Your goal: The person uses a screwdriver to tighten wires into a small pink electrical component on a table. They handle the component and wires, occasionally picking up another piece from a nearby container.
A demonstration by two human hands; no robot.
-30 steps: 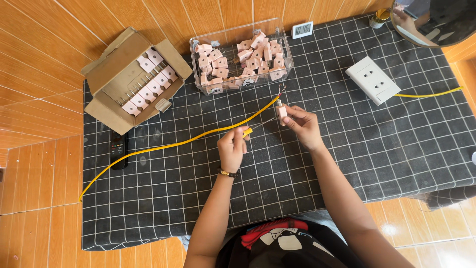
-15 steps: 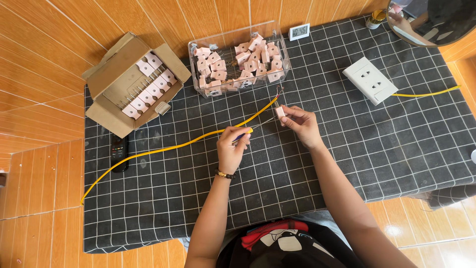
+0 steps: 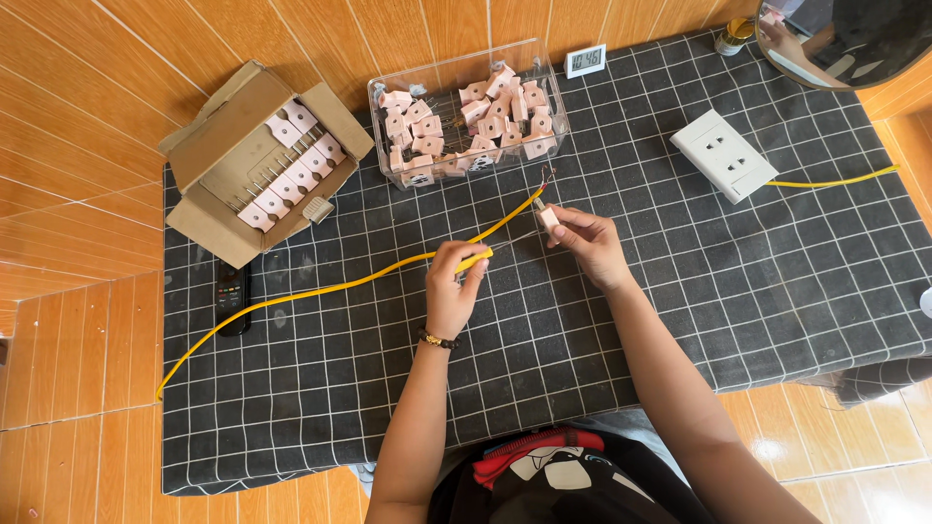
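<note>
L hand (image 3: 453, 288) grips yellow cable (image 3: 320, 289); R hand (image 3: 587, 243) pinches pink plug (image 3: 549, 217).

A cloth (image 3: 680, 320) covers the floor (image 3: 78, 194), and everything lies on it. At the far left sits an open cardboard box (image 3: 254, 160) with small plugs standing in rows inside; just in front of it lies a remote control (image 3: 232, 298). To the right of the box, at the far edge, stands a clear tub (image 3: 464, 114) heaped with more plugs, and beside its right end a small clock (image 3: 585, 60). Farther right lies a wall socket (image 3: 723, 154). A cable (image 3: 320, 289) runs from the near left corner up toward the tub, passing through the left hand (image 3: 454, 286). The right hand (image 3: 587, 243), just to its right, holds a small plug (image 3: 549, 217) beside the cable's end.
</note>
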